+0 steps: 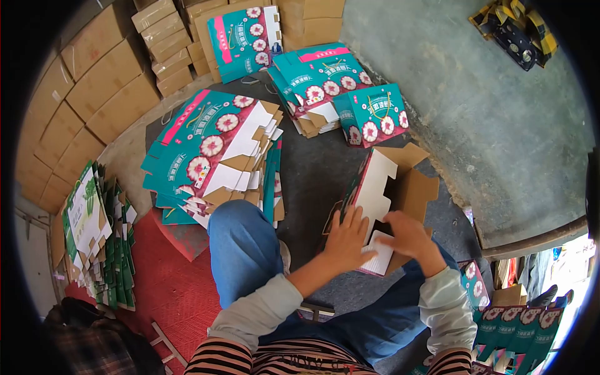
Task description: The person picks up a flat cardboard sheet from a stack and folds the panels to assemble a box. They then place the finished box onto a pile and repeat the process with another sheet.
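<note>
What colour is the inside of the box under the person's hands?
The inside of the box is brown, best seen in the head view.

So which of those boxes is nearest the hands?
The open box with its brown inside showing: the left hand lies on it, the right hand at its opening. The teal boxes and brown cartons are farther off.

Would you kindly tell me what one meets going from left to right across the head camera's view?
Stack of green-and-white flat cartons → large stack of teal flat cartons → open box → row of teal boxes at lower right.
</note>
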### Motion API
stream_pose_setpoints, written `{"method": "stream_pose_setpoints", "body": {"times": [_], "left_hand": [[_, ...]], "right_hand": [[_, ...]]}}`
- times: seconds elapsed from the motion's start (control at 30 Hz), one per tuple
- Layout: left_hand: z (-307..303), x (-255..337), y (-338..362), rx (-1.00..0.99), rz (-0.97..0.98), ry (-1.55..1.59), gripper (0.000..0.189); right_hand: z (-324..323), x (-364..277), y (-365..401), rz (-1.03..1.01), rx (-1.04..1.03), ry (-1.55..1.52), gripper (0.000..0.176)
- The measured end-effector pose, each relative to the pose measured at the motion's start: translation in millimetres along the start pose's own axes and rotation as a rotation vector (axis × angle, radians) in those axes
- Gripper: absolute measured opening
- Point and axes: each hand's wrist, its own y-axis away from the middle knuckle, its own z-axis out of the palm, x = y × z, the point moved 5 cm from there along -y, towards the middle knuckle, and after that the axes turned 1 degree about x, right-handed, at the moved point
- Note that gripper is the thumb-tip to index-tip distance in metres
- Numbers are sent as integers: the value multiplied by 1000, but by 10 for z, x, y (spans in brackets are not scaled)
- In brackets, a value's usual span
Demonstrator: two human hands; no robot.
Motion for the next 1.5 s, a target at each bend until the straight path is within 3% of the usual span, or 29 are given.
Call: {"method": "stream_pose_setpoints", "body": {"times": [0.07, 0.13, 0.2, 0.3, 0.33, 0.43, 0.47, 0.5, 0.57, 0.67, 0.87, 0.97, 1.07, 1.17, 1.23, 1.27, 1.37, 1.5], "left_hand": [[95, 18, 113, 13, -5, -1, 81], [96, 26, 133, 21, -7, -33, 79], [87, 58, 151, 19, 6, -38, 72], [116, 204, 147, 16, 78, -36, 55], [136, 272, 153, 22, 115, -62, 51], [109, 484, 170, 26, 153, 76, 42], [140, 535, 199, 12, 153, 141, 41], [177, 584, 227, 0, 151, 205, 41], [199, 685, 229, -9, 110, 234, 41], [121, 839, 212, -23, 26, 173, 43], [328, 768, 242, 29, 55, -53, 37], [151, 528, 291, -7, 98, -18, 33], [-128, 191, 336, 24, 37, 132, 35], [-208, -34, 385, 51, -208, 367, 40], [-275, -72, 383, 172, -402, 522, 45], [-184, -92, 391, 205, -399, 551, 55], [-208, -80, 325, 333, -402, 458, 64], [-167, -76, 355, 431, -242, 272, 71]], "right_hand": [[-9, 458, -237, 69, 250, -299, 56], [-171, 960, -481, 264, 628, -256, 62], [-252, 1511, -689, 427, 738, -499, 65], [-332, 1745, -901, 403, 837, -803, 62], [-398, 1609, -882, 427, 739, -820, 51], [-479, 1465, -953, 408, 170, -297, 35], [-342, 1474, -1079, 109, 180, 38, 22], [-228, 1695, -1057, 171, 222, 18, 20], [-327, 1422, -890, 289, 306, -25, 16], [-398, 1309, -842, 343, 224, -77, 14], [-461, 1253, -602, 389, 185, 200, 24], [-474, 1350, -384, 407, -19, 219, 34], [-433, 1422, -171, 340, -113, -159, 50], [-315, 1465, -85, 460, -124, -669, 65], [-318, 1446, -75, 449, 30, -739, 71], [-328, 1423, -64, 443, 106, -769, 74], [-324, 1310, -36, 347, 184, -612, 72], [-338, 1143, -32, 79, 413, -237, 50]]}}
